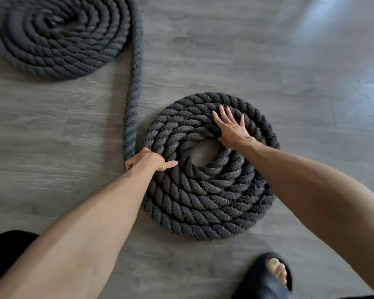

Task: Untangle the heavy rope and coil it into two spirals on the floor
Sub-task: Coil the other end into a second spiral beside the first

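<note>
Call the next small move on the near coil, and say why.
Probably: the left hand draws the straight run snug against the outer turn of the near spiral while the right hand presses it flat. The left hand grips the run where it meets that spiral, the right lies spread-fingered on top, and the run lies uncoiled up to the far spiral.

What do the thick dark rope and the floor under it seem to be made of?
Rope: twisted fibre strands, matte and fuzzy, perhaps cotton or synthetic. Floor: grey wood-grain planks with a soft sheen, likely vinyl or laminate.
</note>
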